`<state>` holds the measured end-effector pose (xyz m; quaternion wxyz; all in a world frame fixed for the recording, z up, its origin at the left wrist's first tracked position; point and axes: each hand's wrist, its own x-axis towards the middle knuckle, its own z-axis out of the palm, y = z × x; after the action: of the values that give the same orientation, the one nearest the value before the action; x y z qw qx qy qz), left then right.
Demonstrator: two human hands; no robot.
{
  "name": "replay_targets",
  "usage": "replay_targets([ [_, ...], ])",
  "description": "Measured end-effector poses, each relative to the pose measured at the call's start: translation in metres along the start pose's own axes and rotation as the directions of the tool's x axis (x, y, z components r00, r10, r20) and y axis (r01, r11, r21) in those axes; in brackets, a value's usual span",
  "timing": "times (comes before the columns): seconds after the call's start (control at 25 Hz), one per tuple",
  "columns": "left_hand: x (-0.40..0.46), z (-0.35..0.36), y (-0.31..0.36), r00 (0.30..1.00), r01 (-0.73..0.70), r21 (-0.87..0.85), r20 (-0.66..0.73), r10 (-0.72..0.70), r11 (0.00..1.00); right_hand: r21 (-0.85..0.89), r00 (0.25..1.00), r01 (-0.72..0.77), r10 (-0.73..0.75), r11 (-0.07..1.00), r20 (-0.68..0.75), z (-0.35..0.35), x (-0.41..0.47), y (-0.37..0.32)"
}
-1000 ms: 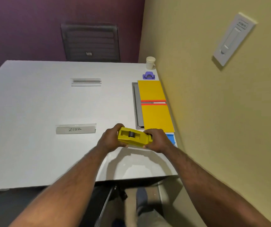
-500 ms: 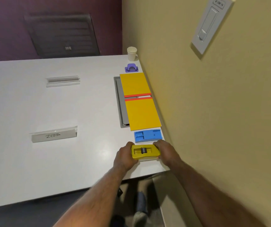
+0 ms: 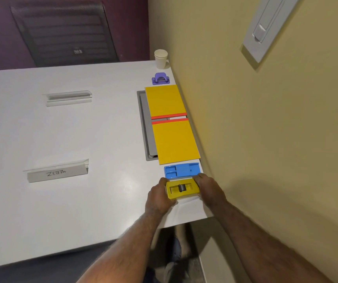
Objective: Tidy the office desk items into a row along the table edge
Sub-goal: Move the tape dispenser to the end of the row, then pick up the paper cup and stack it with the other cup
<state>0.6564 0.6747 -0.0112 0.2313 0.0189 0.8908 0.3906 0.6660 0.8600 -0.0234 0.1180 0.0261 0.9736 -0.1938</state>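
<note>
— What do you count, near to far?
— One yellow dispenser (image 3: 182,189), one blue tray (image 3: 182,170), two folders (image 3: 175,142), one punch (image 3: 160,79), one cup (image 3: 161,58).
— And my hands?
— Left hand (image 3: 158,198) and right hand (image 3: 210,189) clasp the dispenser's ends, flat on the table (image 3: 82,139), just beside the tray.

A broad stretch of bare tabletop (image 3: 106,139) is lying open left of the row, broken only by the labelled name stand (image 3: 56,173) and the clear stand (image 3: 69,98) farther back. Along the right edge the wall (image 3: 245,139) is closing off that side. The blue tray (image 3: 182,170) is sitting just beyond the yellow tape dispenser (image 3: 182,189), blocking passage forward, with the yellow folders (image 3: 174,141) crowding behind it. The near corner is staying free.
</note>
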Motion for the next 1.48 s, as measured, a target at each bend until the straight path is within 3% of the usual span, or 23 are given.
replay_targets([
  [0.32, 0.004, 0.000, 0.003, 1.000, -0.016, -0.033, -0.003, 0.016, 0.999, -0.006, 0.998, -0.054, 0.054, 0.999, 0.041, 0.003, 0.004, 0.006],
  [0.44, 0.004, -0.003, 0.002, 1.000, 0.014, 0.023, 0.012, -0.014, 1.000, -0.208, 0.998, -0.011, 0.026, 0.978, 0.065, 0.003, 0.001, 0.007],
  [0.52, 0.003, -0.012, 0.000, 0.999, 0.028, 0.092, 0.032, -0.032, 0.995, -0.250, 0.998, 0.016, -0.001, 0.968, 0.060, 0.000, 0.000, -0.002],
  [0.72, -0.007, -0.053, -0.010, 0.999, 0.036, 0.202, -0.003, -0.036, 0.979, -0.118, 0.997, 0.073, -0.075, 0.990, -0.010, -0.011, 0.008, -0.054],
  [0.84, -0.018, -0.083, -0.015, 0.984, 0.062, 0.202, -0.174, -0.027, 0.977, -0.065, 0.969, 0.185, -0.193, 0.981, -0.153, -0.013, 0.020, -0.092],
  [0.96, -0.035, -0.119, -0.021, 0.911, 0.124, 0.175, -0.410, -0.042, 0.977, -0.083, 0.873, 0.388, -0.395, 0.918, -0.287, -0.015, 0.034, -0.138],
  [1.12, -0.084, -0.171, -0.046, 0.786, 0.187, 0.171, -0.617, -0.043, 0.967, -0.015, 0.748, 0.615, -0.589, 0.788, -0.305, -0.010, 0.034, -0.222],
  [1.28, -0.156, -0.220, -0.082, 0.632, 0.229, 0.143, -0.774, -0.035, 0.963, 0.054, 0.600, 0.788, -0.744, 0.614, -0.293, 0.008, 0.001, -0.316],
  [1.48, -0.287, -0.281, -0.167, 0.448, 0.312, 0.093, -0.892, -0.060, 0.946, 0.145, 0.434, 0.901, -0.864, 0.409, -0.255, 0.041, -0.069, -0.435],
])
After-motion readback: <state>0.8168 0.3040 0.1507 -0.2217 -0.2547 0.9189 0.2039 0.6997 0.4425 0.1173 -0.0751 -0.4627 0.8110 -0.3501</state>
